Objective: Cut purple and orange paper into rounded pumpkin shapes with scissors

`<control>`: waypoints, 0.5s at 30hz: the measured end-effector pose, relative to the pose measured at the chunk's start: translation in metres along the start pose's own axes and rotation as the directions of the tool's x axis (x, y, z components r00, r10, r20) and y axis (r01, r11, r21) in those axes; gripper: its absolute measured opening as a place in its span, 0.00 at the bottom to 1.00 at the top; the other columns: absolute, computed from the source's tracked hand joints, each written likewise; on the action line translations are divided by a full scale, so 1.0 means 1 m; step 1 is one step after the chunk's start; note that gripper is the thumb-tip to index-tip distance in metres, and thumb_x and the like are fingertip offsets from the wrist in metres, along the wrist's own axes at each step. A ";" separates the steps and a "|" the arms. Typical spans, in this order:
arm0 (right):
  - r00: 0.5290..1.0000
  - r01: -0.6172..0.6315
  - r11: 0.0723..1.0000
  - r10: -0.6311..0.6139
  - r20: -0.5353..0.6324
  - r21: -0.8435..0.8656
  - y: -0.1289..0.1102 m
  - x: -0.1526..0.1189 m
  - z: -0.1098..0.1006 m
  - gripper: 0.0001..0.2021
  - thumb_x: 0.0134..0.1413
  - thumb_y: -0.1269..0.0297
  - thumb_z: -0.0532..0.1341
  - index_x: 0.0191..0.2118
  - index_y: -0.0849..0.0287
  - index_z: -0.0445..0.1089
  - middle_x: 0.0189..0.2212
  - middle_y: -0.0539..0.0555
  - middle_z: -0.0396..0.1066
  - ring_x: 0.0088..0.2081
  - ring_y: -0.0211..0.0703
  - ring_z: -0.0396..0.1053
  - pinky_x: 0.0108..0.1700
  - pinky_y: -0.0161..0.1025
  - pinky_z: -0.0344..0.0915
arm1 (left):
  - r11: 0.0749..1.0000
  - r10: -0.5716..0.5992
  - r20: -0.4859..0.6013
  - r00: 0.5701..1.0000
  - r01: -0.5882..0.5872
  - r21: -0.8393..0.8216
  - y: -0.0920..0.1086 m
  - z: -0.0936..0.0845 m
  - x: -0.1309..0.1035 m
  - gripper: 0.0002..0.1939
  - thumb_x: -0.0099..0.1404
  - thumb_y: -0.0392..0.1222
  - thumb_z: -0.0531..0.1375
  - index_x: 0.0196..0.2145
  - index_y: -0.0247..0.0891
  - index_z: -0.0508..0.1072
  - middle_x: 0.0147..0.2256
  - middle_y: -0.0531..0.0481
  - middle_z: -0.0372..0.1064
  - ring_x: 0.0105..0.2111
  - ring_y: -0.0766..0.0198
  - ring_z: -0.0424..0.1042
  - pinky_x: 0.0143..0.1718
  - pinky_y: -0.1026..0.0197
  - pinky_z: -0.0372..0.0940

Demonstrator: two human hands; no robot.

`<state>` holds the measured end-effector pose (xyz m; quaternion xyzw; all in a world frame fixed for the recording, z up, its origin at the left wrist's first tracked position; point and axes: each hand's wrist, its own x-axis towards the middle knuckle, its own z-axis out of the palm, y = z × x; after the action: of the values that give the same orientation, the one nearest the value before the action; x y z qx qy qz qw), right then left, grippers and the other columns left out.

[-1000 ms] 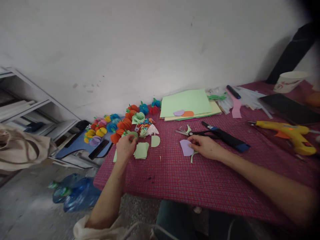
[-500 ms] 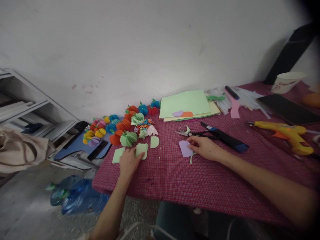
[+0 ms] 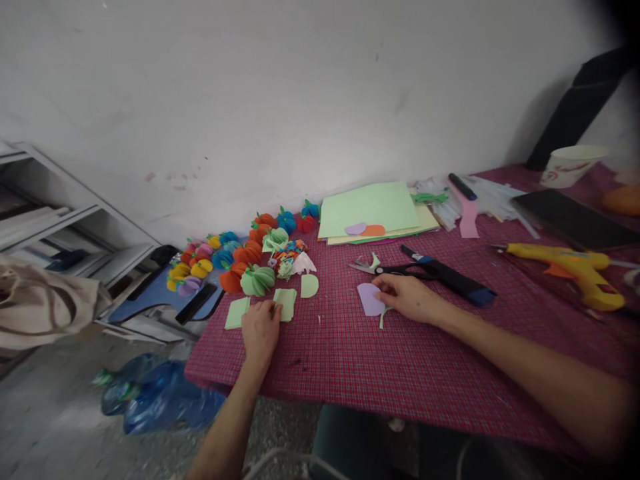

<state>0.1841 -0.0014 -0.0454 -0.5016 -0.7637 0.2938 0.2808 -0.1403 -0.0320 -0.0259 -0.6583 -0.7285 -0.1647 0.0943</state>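
My left hand [image 3: 261, 327] rests on the table between two light green paper stacks, its fingertips at the left edge of the right-hand stack [image 3: 285, 305]; the other stack [image 3: 237, 313] lies to its left. Fingers and thumb are drawn together, and whether they grip anything is hidden. Further right, my right hand [image 3: 407, 298] pinches the edge of a purple paper piece [image 3: 369, 300] lying on the table. A rounded green piece [image 3: 309, 286] lies between the hands. Black-handled scissors [image 3: 395, 269] lie just beyond my right hand.
Colourful paper pumpkins [image 3: 249, 252] and paper scraps [image 3: 290, 257] sit at the back left. Large green sheets [image 3: 370, 210] lie against the wall. To the right are a black-handled cutter [image 3: 460, 283], a yellow glue gun [image 3: 575, 267], a dark flat object [image 3: 575, 217] and a paper cup [image 3: 573, 165].
My left hand's thumb has drawn back from across the right-hand green stack, and its fingers have come closer together. My right hand stays at the purple piece.
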 end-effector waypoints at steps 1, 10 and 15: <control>1.000 0.000 1.000 0.000 -0.003 0.020 0.000 0.000 0.000 0.09 0.48 0.63 0.55 0.35 0.57 0.68 0.27 0.51 0.70 0.28 0.39 0.65 0.30 0.33 0.59 | 0.994 -0.032 0.008 0.999 0.033 -0.104 -0.002 -0.002 0.000 0.14 0.59 0.47 0.51 0.31 0.37 0.72 0.30 0.46 0.70 0.32 0.59 0.66 0.35 0.59 0.58; 0.981 -0.166 0.762 0.191 0.028 0.626 -0.023 -0.001 -0.012 0.13 0.45 0.54 0.57 0.26 0.60 0.63 0.13 0.43 0.56 0.15 0.29 0.51 0.17 0.29 0.48 | 0.491 -0.235 0.212 0.948 0.304 -0.817 0.046 -0.023 0.013 0.18 0.49 0.51 0.59 0.31 0.33 0.75 0.20 0.54 0.68 0.21 0.69 0.62 0.23 0.67 0.57; 0.980 -0.076 0.661 0.187 -0.066 0.746 -0.047 -0.009 -0.021 0.12 0.42 0.55 0.61 0.26 0.60 0.66 0.17 0.45 0.60 0.18 0.30 0.55 0.21 0.29 0.52 | 0.420 -0.043 0.295 0.955 0.285 -0.862 0.102 -0.006 0.021 0.15 0.49 0.48 0.59 0.30 0.33 0.75 0.23 0.54 0.70 0.23 0.68 0.65 0.27 0.67 0.60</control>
<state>0.1739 -0.0213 0.0013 -0.4173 -0.5196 0.5624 0.4895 -0.0420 -0.0064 -0.0008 -0.5466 -0.5963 -0.4573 -0.3695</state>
